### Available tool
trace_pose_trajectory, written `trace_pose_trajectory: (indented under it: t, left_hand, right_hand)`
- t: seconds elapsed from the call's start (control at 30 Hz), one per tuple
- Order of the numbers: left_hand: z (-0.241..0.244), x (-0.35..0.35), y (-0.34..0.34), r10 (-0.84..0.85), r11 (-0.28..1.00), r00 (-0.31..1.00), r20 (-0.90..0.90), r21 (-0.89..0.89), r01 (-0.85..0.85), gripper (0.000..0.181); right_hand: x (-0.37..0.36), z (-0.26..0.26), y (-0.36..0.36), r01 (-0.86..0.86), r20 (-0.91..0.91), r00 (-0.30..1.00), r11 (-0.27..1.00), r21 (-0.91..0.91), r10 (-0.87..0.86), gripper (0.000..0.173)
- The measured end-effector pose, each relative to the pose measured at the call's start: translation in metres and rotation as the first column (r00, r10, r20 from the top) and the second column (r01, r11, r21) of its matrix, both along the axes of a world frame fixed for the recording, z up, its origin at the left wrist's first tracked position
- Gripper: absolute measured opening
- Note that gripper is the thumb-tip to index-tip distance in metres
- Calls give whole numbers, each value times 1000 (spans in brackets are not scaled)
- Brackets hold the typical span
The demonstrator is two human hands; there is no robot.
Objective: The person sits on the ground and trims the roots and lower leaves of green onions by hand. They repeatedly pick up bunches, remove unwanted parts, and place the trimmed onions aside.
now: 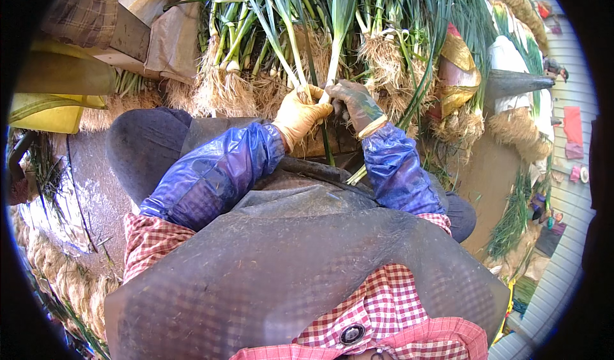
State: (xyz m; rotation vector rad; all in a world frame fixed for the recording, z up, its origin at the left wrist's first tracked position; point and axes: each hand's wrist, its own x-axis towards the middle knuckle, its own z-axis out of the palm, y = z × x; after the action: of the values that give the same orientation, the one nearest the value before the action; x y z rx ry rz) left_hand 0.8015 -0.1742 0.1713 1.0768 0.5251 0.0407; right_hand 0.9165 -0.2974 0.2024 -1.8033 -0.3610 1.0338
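Observation:
My left hand (pixel 300 113), in an orange rubber glove, grips green onions (pixel 290 67) by their pale root ends. My right hand (pixel 357 103), in a dirty patterned glove, pinches the white base of a thicker green onion stalk (pixel 334 60). The two hands nearly meet over my lap, and my left thumb and fingertips reach that stalk's base. The roots at the hands are partly hidden by the fingers. A dense row of green onions (pixel 230 72) with bushy tan roots lies just beyond both hands, leaves pointing away from me.
A dark apron (pixel 297 249) covers my lap. Loose pale stalks (pixel 357 175) lie by my right forearm. Left are a wooden bench (pixel 129 38) and yellow plastic (pixel 48 113). A gold-and-red wrapping (pixel 458 72) and a dark cone-shaped object (pixel 518 84) stand right. Other people (pixel 554 67) appear far right.

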Motion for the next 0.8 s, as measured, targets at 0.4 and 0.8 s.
trace_pose_trajectory:
  t: [0.4,0.8]
  left_hand:
    - [9,0,20,-129,883,984,122,-437,170,58]
    - [35,23,53,197,782,977,80,-613,-108,38]
  right_hand:
    - [-16,-19,17,66,53,995,952,300,-86,18]
    - [74,2,35,-52,600,741,917,-396,301,47]
